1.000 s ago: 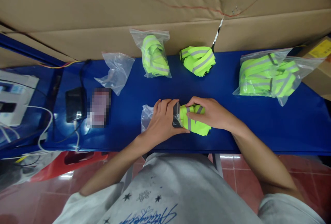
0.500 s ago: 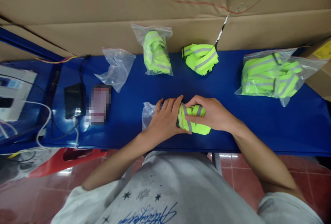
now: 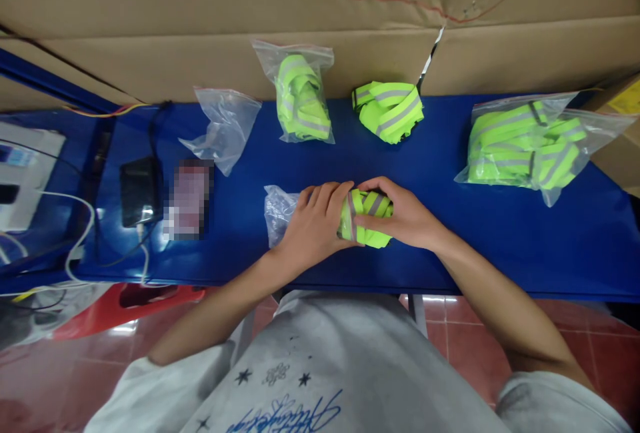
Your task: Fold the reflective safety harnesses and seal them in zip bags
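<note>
A rolled yellow-green reflective strap (image 3: 374, 209) with grey stripes lies between my hands near the table's front edge. My right hand (image 3: 403, 213) grips it from the right, thumb and fingers on either side. My left hand (image 3: 317, 216) is closed over a clear plastic bag (image 3: 279, 209) and around the strap's left end. The strap's left part sits at or inside the bag's mouth; my left fingers hide how far. The bag's other end sticks out crumpled to the left of my left hand.
Behind stand a bagged strap bundle (image 3: 303, 99), a loose strap bundle (image 3: 389, 111) and an empty clear bag (image 3: 225, 127). Further bagged straps (image 3: 525, 145) lie at right. A black device (image 3: 140, 193) with cables and a blurred-out phone-like item (image 3: 189, 199) lie left. Cardboard (image 3: 350, 66) walls the back.
Both hands have shifted slightly left with the strap and bag. The strap's left end has gone further toward the bag under my left hand.
</note>
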`<state>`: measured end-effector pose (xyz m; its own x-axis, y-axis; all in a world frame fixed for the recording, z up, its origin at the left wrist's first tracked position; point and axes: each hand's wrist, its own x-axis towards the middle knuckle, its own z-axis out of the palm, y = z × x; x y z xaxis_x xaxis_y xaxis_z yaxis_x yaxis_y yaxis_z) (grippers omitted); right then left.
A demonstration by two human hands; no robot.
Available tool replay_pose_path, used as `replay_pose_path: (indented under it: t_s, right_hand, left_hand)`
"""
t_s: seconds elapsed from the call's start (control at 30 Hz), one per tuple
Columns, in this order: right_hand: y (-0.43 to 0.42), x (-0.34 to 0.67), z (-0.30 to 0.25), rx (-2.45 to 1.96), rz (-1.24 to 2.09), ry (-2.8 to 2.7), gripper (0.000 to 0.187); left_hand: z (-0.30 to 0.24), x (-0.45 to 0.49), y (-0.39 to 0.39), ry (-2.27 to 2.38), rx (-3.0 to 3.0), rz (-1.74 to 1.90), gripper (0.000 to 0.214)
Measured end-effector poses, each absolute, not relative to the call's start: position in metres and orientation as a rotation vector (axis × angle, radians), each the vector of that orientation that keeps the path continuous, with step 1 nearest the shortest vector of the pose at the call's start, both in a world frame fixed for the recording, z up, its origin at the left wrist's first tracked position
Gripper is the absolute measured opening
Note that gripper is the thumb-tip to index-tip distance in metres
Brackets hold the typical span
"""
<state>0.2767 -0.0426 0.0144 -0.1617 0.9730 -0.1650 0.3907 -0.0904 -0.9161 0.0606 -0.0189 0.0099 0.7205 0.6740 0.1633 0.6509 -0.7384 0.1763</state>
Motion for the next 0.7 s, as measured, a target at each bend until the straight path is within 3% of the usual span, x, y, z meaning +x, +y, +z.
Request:
replay_pose_path:
  t_s: [0.23, 0.37, 0.53, 0.7]
  right_hand:
    - [-0.047, 0.269, 0.017, -1.578, 1.14, -1.518, 0.029]
    - [-0.046, 0.27, 0.017, -1.542, 1.203, -1.38, 0.034]
    - [-0.042, 0.285, 0.025, -1.225, 1.571, -1.255, 0.056]
    - [-0.042, 0.282, 0.022, -1.244, 1.491, -1.283, 0.039]
  left_hand:
    - [0.015, 0.076, -0.019, 1.065, 2.794, 0.218, 0.105]
    - [0.017, 0.086, -0.017, 1.018, 2.787, 0.222, 0.104]
    - [0.014, 0.073, -0.004, 1.017, 2.68, 0.414, 0.11]
    - [0.01, 0.068, -0.002, 0.948, 2.747, 0.44, 0.105]
